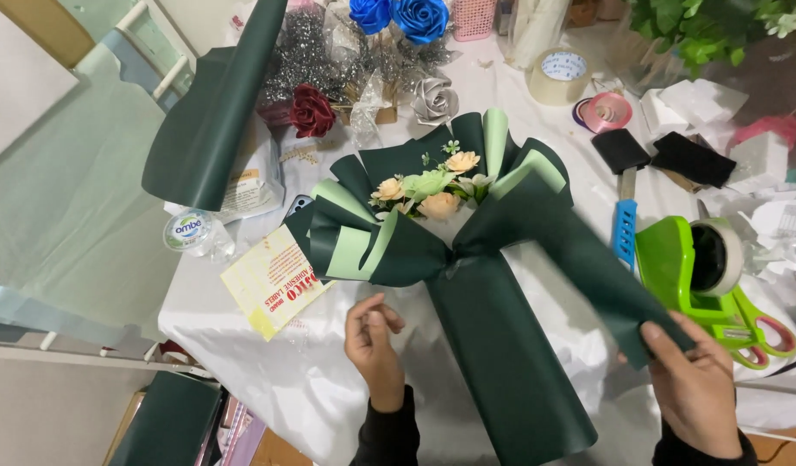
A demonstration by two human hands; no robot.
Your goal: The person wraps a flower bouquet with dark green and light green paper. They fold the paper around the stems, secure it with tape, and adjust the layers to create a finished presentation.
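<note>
- Far left on the desk [242, 345]: a rolled dark green wrapping sheet [212, 112], lying apart from the work; beside it a bottle cap [189, 229] and a yellow label sheet [273, 280].
- Near left of centre: left hand [374, 345], fingers loosely curled and holding nothing, just beside the bouquet stem wrap [493, 362]. Best laid flat on the wrap to steady it.
- Centre: bouquet [432, 194] of peach and pale green flowers, folded in dark and light green paper, tied at the waist, head pointing far.
- Right of centre: loose dark green paper flap [579, 259], running from the waist to the near right.
- Near right: right hand [695, 388], fingers pinched on the flap's corner. Judgement: keep the flap taut and fold it evenly, avoiding creases.
- Far right: green tape dispenser [687, 267], scissors [760, 332], blue-handled tool [625, 229], all well within reach.
</note>
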